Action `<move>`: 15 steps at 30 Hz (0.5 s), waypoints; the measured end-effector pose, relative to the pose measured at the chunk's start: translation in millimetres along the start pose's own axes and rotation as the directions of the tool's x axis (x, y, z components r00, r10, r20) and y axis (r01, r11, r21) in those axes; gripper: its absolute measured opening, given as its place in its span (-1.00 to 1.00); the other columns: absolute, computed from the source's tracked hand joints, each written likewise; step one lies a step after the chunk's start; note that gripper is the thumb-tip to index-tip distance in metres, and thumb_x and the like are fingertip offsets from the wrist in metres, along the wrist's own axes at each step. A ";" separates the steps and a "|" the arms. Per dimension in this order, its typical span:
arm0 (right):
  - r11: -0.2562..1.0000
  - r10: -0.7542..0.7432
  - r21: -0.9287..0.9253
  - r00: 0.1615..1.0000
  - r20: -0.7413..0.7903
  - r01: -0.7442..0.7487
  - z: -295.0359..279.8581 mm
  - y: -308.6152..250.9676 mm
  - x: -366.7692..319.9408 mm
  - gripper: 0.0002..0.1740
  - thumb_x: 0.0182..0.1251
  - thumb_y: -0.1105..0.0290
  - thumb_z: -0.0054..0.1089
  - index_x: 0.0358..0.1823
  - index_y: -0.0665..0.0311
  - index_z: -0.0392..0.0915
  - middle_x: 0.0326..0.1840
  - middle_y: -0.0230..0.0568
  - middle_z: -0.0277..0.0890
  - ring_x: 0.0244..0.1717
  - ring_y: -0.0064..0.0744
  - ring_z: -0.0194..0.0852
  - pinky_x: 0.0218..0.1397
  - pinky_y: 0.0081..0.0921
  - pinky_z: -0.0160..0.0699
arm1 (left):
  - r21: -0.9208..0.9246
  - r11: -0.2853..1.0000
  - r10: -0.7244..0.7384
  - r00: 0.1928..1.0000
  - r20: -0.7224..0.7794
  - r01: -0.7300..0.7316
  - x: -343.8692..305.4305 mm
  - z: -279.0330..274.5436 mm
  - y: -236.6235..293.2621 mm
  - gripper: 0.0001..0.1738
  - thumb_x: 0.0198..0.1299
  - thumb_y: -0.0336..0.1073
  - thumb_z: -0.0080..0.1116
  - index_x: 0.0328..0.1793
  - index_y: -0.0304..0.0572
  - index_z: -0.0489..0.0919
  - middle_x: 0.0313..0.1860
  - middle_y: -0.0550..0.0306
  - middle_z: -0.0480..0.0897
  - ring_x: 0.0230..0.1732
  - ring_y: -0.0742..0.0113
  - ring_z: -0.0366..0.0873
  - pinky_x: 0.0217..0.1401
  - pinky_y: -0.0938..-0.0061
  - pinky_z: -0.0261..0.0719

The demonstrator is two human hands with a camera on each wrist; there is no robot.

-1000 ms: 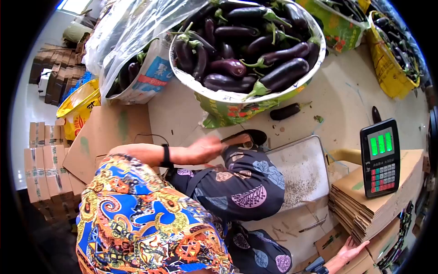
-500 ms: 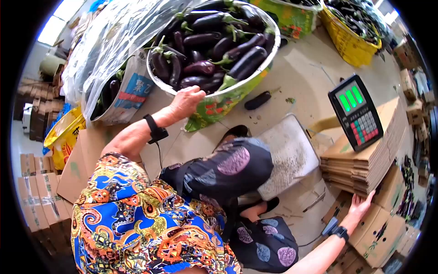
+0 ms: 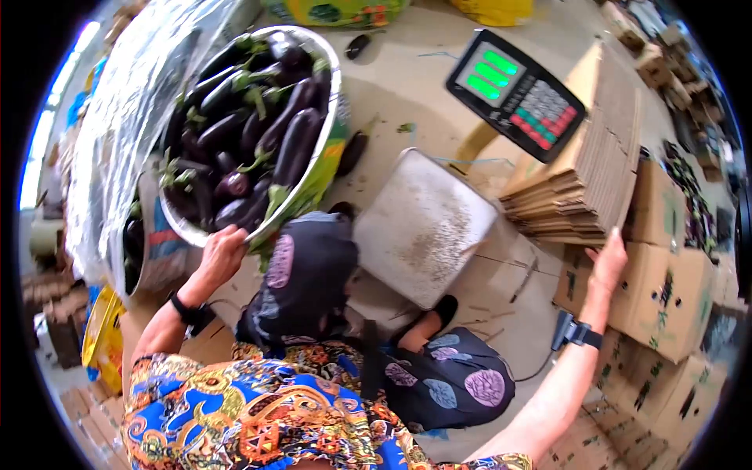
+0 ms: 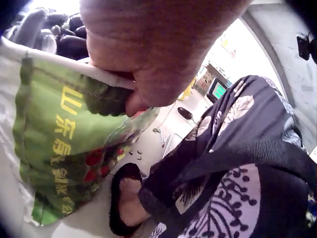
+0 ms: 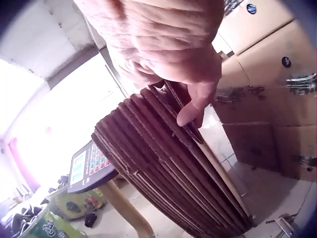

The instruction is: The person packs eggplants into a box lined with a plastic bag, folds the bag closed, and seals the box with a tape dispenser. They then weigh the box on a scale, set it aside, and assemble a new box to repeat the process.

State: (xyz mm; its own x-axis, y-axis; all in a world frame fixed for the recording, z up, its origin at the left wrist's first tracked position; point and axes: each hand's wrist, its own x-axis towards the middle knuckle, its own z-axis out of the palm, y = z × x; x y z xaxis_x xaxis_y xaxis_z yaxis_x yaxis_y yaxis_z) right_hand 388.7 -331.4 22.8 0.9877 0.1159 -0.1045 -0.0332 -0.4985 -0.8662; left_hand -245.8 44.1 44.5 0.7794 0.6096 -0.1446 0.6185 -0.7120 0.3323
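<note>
My left hand (image 3: 225, 254) grips the near rim of a round, white-edged tub (image 3: 336, 94) heaped with eggplants (image 3: 297, 149). In the left wrist view the fingers curl over the rim, with the thumb against the green printed bag (image 4: 47, 129) that wraps the side. Far to the right, my right hand (image 3: 609, 262) holds the lower edge of a stack of flattened cardboard boxes (image 3: 607, 157). The right wrist view shows the thumb (image 5: 190, 115) on the outer sheet of the cardboard stack (image 5: 153, 148), with the fingers partly hidden behind it.
Between the hands lies the scale's dirt-specked platform (image 3: 419, 227), its lit display (image 3: 517, 94) in front of the cardboard. One loose eggplant (image 3: 352, 153) rests on the floor beside the tub. Closed cartons (image 3: 666, 294) stand at the right; plastic sheeting (image 3: 117, 157) drapes at the left.
My left hand has gone from above my knee to the tub's rim and grips it. The right hand stays at the cardboard stack. The head view has swung to the right.
</note>
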 end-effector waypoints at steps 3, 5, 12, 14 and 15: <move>0.897 -0.208 -0.383 0.976 0.071 0.219 -10.8 -22.3 -39.1 -0.56 0.57 0.10 -0.07 -0.18 0.38 0.56 -0.53 -0.03 0.52 -0.60 -0.27 0.64 -0.55 -0.27 0.60 | -0.091 0.995 -0.037 0.999 0.010 0.038 -10.9 0.7 6.8 -0.88 0.09 -0.45 0.19 -0.39 -0.24 0.46 -0.47 -0.10 0.43 -0.40 -0.21 0.49 -0.36 0.06 0.39; 0.844 -0.252 -0.454 0.958 0.137 0.287 -29.0 -30.6 -71.7 -0.57 0.58 0.13 -0.11 -0.26 0.39 0.48 -0.59 -0.02 0.47 -0.64 -0.25 0.63 -0.55 -0.26 0.56 | -0.112 0.994 -0.019 0.999 -0.027 0.016 -15.4 1.6 3.9 -0.94 0.10 -0.47 0.19 -0.34 -0.24 0.52 -0.45 -0.11 0.47 -0.36 -0.21 0.52 -0.33 0.08 0.42; 0.941 0.052 -0.337 0.986 0.160 0.006 -96.5 -15.3 -190.1 -0.24 0.43 -0.08 0.14 0.42 0.38 0.34 0.23 0.09 0.58 0.14 -0.19 0.65 0.25 -0.37 0.53 | -0.130 0.986 0.059 0.953 -0.297 -0.101 29.1 -40.1 31.6 -0.79 0.16 -0.55 0.20 -0.05 -0.31 0.61 -0.21 -0.09 0.65 -0.19 0.02 0.70 -0.10 0.32 0.60; 0.882 -0.026 -0.461 0.988 0.153 0.095 -79.9 -23.7 -191.3 -0.14 0.33 -0.08 0.26 0.42 0.48 0.30 0.25 0.17 0.56 0.15 -0.15 0.64 0.26 -0.33 0.52 | -0.244 0.963 0.027 0.937 -0.348 -0.119 52.7 -58.7 64.8 -0.78 0.24 -0.56 0.17 0.01 -0.32 0.60 -0.15 -0.06 0.65 -0.17 0.14 0.72 -0.09 0.39 0.62; 0.909 0.022 -0.415 0.985 0.171 0.052 -68.4 -26.4 -183.0 -0.13 0.24 -0.07 0.33 0.41 0.41 0.35 0.19 0.12 0.61 0.16 -0.14 0.65 0.26 -0.31 0.52 | -0.285 0.949 0.042 0.946 -0.321 -0.138 61.7 -71.8 85.7 -0.75 0.26 -0.56 0.16 0.06 -0.31 0.61 -0.13 -0.03 0.66 -0.15 0.22 0.72 -0.05 0.44 0.63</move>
State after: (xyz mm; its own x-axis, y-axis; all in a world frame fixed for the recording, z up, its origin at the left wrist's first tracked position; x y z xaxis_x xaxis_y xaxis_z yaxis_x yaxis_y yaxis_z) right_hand 219.2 -398.2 98.2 0.9461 0.2502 -0.2056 0.0841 -0.8030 -0.5899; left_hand -151.8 45.7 131.0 0.7310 0.6591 0.1765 0.4506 -0.6606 0.6005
